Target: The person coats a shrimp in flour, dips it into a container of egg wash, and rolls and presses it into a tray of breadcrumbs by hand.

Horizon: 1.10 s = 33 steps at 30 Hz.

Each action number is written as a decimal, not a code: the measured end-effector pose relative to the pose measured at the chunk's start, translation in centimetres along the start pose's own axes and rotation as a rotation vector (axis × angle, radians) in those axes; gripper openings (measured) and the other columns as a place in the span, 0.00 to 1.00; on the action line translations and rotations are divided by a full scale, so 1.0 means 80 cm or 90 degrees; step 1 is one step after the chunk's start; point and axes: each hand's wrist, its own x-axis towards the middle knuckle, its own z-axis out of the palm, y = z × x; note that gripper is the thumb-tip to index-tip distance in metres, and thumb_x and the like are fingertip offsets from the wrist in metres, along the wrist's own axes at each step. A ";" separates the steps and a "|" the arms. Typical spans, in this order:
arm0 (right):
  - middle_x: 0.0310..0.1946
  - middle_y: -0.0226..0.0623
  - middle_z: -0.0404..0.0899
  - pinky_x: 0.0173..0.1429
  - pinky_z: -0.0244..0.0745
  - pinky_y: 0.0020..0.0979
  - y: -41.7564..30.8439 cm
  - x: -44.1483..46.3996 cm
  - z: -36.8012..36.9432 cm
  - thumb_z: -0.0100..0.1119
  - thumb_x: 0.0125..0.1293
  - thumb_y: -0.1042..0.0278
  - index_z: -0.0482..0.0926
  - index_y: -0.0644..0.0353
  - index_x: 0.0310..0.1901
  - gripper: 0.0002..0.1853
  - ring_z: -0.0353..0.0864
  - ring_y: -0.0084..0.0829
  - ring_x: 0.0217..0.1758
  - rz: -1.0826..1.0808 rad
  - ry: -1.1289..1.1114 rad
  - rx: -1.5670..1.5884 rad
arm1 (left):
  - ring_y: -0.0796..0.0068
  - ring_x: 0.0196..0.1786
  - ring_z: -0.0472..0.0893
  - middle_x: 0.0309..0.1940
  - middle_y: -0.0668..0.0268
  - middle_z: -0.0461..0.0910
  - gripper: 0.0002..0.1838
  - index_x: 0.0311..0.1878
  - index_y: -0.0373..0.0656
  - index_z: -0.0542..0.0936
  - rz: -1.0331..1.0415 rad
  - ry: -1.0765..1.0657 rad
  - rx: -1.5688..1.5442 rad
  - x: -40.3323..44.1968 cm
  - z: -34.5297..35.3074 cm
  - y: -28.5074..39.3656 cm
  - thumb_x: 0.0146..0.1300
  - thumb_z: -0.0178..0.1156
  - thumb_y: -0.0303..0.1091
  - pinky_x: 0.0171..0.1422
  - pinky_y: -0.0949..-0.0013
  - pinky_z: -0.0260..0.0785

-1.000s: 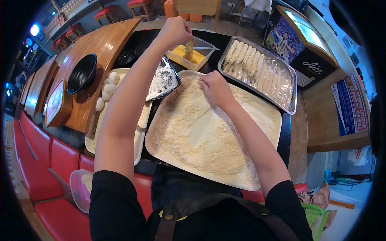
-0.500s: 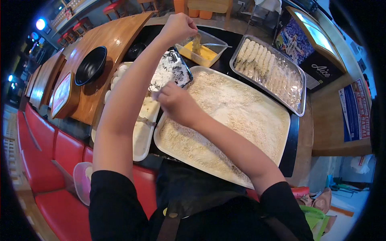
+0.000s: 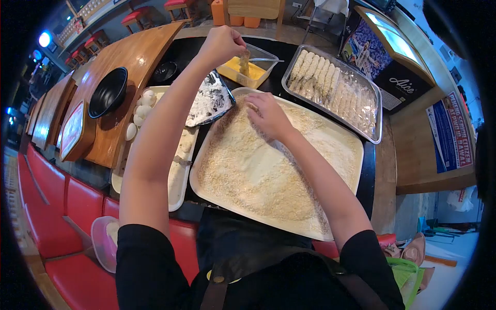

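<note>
My left hand pinches the top of a battered shrimp, which hangs upright over the yellow liquid in a clear plastic container. Lower and to the right, my right hand is over the upper left of a large cream tray of pale crumbs, its fingers apart. Beside that tray, a black tray holds white flour, partly hidden by my left forearm. A narrower cream tray lies under the same forearm, with a shrimp at its right edge.
Several eggs lie at the left tray. A metal tray of crumb-coated pieces, partly under clear plastic, stands at the upper right. Black bowls and a wooden box are at the left, above red seats.
My right hand moved from the crumbs left to the flour tray, closed, then back over the crumbs, its fingers now apart. My left hand kept hold of the shrimp above the container.
</note>
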 end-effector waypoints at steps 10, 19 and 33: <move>0.50 0.43 0.79 0.64 0.69 0.39 0.012 0.039 0.025 0.67 0.57 0.59 0.83 0.65 0.43 0.18 0.74 0.43 0.57 -0.024 -0.079 0.069 | 0.67 0.30 0.84 0.25 0.57 0.84 0.09 0.32 0.39 0.87 -0.013 -0.018 0.026 -0.001 -0.007 -0.002 0.49 0.69 0.33 0.40 0.68 0.76; 0.48 0.45 0.82 0.61 0.73 0.37 -0.016 -0.018 -0.003 0.64 0.61 0.66 0.84 0.64 0.43 0.12 0.78 0.44 0.57 -0.021 -0.208 0.192 | 0.65 0.29 0.84 0.25 0.56 0.84 0.09 0.32 0.38 0.87 -0.016 -0.029 0.026 0.001 -0.001 -0.005 0.49 0.69 0.33 0.40 0.67 0.76; 0.74 0.50 0.54 0.80 0.40 0.50 -0.188 -0.116 0.034 0.50 0.69 0.45 0.57 0.69 0.71 0.40 0.45 0.47 0.80 -0.108 -0.263 -0.074 | 0.65 0.31 0.85 0.26 0.56 0.85 0.09 0.31 0.40 0.88 -0.002 -0.001 0.047 0.000 0.004 0.001 0.49 0.70 0.34 0.42 0.66 0.77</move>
